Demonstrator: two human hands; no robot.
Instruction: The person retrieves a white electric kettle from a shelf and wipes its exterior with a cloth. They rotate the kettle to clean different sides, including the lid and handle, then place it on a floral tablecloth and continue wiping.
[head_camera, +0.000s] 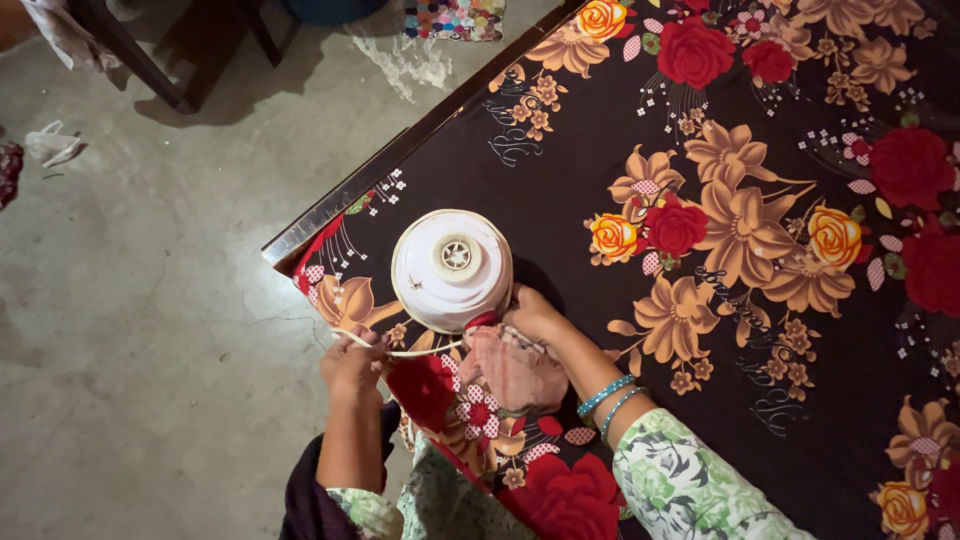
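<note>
A white round appliance (451, 268) with a domed top and a central hub stands near the corner of a surface covered in dark floral cloth (760, 330). My left hand (352, 360) is closed on its thin white cord (420, 351), which runs from my fist toward the appliance's base. My right hand (535, 316) presses a pinkish checked cloth (515, 366) against the lower right side of the appliance. Two blue bangles sit on my right wrist.
A metal-edged corner (300, 240) of the surface juts over a grey concrete floor (150, 330). Dark furniture legs (190, 50) stand at the upper left. A white plastic scrap (52, 143) lies on the floor and a colourful mat (455, 18) at the top.
</note>
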